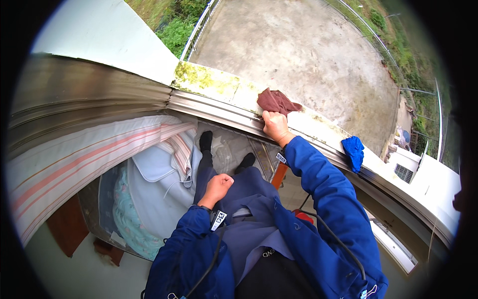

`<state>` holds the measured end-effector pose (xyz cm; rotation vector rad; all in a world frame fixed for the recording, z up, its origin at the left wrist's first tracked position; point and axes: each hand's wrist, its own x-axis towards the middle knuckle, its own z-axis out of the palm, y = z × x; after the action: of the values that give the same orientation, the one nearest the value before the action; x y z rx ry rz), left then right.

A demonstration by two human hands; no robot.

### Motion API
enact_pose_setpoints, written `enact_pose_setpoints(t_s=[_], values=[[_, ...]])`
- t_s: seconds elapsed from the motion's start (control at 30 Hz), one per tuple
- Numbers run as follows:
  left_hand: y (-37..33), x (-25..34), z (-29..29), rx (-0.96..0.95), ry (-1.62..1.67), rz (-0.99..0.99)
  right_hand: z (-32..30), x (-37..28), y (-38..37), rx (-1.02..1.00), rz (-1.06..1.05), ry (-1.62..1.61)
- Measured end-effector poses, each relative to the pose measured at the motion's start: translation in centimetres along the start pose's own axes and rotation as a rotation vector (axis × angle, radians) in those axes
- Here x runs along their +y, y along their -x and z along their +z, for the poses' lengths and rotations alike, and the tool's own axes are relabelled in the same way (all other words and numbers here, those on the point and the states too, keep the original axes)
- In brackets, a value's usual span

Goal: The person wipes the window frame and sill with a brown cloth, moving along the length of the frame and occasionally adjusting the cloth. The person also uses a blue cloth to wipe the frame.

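At the window, my right hand [276, 124] is closed on a brown cloth [279, 101]. The cloth bunches out beyond my knuckles onto the pale, moss-stained sill [234, 88]. Just under this hand runs the metal window track [219, 108]. My left hand [218, 189] is curled into a loose fist in front of my lap, touching none of the window parts, and nothing shows in it. Farther right along the sill lies a crumpled blue cloth [353, 153].
A striped curtain [94, 159] hangs at the left, beside a bed with pale blue bedding [159, 194]. Past the sill, a concrete yard [298, 45] lies below, edged by a railing [199, 30]. An orange-brown wooden post [280, 175] stands near my right leg.
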<state>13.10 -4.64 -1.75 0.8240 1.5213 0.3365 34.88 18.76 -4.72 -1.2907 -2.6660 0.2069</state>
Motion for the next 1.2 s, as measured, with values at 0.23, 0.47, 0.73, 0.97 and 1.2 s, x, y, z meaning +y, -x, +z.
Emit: enact_pose_setpoints(t_s=[0.23,0.47,0.73,0.97,1.2], values=[[0.3,-0.4,-0.7,0.010,0.034,-0.022,0.5,-2.1,-1.7,0.002,0.094,-0.002],[0.2,-0.8,-1.2,0.017,0.067,-0.002,0.5,-2.1,-2.4,-0.035,0.133,-0.128],[0.5,-0.1,-2.3,0.014,0.021,-0.026,2.4,-7.2,-7.9,0.091,0.018,-0.178],[1.0,-0.6,-3.0,0.049,-0.001,-0.011,3.8,-11.2,-13.8,0.081,-0.088,-0.241],[1.0,-0.1,-4.4,0.117,0.024,0.041,2.7,-9.3,-16.7,-0.041,0.257,-0.983]])
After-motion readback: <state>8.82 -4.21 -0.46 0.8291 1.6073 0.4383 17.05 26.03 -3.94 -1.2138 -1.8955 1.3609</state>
